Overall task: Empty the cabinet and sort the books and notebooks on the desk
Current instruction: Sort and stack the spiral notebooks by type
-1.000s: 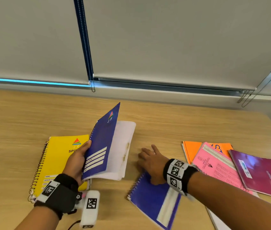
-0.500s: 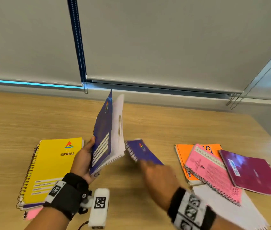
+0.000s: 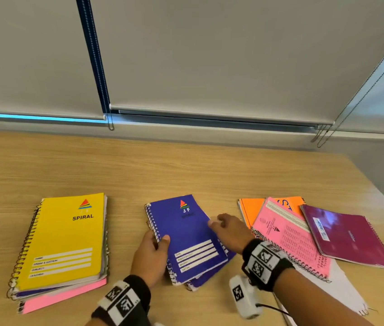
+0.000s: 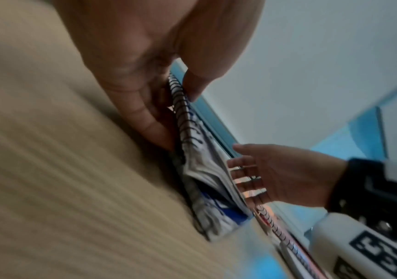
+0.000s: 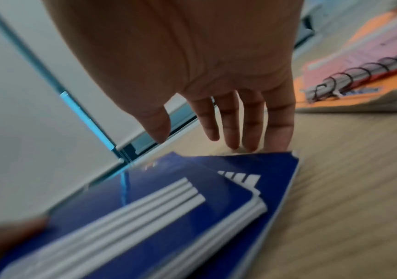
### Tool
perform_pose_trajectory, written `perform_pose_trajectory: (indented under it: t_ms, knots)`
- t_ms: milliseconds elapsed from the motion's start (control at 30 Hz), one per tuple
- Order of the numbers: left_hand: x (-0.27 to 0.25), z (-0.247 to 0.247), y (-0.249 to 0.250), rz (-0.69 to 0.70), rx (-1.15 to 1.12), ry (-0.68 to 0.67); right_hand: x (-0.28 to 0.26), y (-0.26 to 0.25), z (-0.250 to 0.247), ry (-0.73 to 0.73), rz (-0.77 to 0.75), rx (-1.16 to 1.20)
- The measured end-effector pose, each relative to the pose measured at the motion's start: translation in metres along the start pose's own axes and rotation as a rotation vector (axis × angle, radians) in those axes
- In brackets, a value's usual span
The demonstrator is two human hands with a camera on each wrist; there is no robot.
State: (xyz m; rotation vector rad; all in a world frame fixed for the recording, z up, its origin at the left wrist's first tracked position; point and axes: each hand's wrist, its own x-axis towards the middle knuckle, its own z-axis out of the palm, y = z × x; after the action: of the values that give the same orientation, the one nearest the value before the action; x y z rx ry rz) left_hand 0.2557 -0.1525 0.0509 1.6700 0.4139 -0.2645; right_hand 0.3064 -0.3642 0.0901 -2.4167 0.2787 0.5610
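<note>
Two blue spiral notebooks lie stacked in the middle of the wooden desk, the top blue notebook slightly askew over the lower one. My left hand pinches the top notebook's spiral edge, thumb on the cover and fingers beneath. My right hand has straight fingers touching the stack's far right edge. To the left sits a yellow spiral notebook on top of a pile with a pink one at the bottom.
At the right lies a loose heap: an orange notebook, a pink spiral notebook, a magenta notebook and white paper beneath. Window blinds and their cords run behind the desk. The desk's right edge slants past the magenta notebook.
The blue notebook my left hand held upright now lies flat on the second blue notebook, which my right hand brought under it. My right hand now touches the stack's right edge.
</note>
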Motion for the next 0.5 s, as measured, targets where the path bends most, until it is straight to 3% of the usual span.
perform_pose_trajectory:
  t_ms: [167,267,333,400,433,500]
  knots:
    - [0.000,0.002,0.005,0.093,0.610,0.051,-0.011,0.007,0.029,-0.066,-0.095,0.105]
    - [0.004,0.003,0.009,0.090,0.701,0.090,-0.020,0.009,0.029,-0.109,-0.132,0.116]
    - [0.011,0.001,0.009,0.071,0.664,0.056,-0.029,0.018,0.009,-0.037,-0.170,-0.041]
    - [0.016,0.000,0.011,0.051,0.669,0.019,-0.036,0.035,-0.023,0.168,-0.163,-0.324]
    - [0.017,0.001,0.012,0.048,0.686,0.011,-0.038,0.048,-0.038,0.227,-0.113,-0.477]
    - [0.017,0.009,0.016,0.045,0.721,0.023,-0.042,0.074,-0.059,0.202,0.020,-0.745]
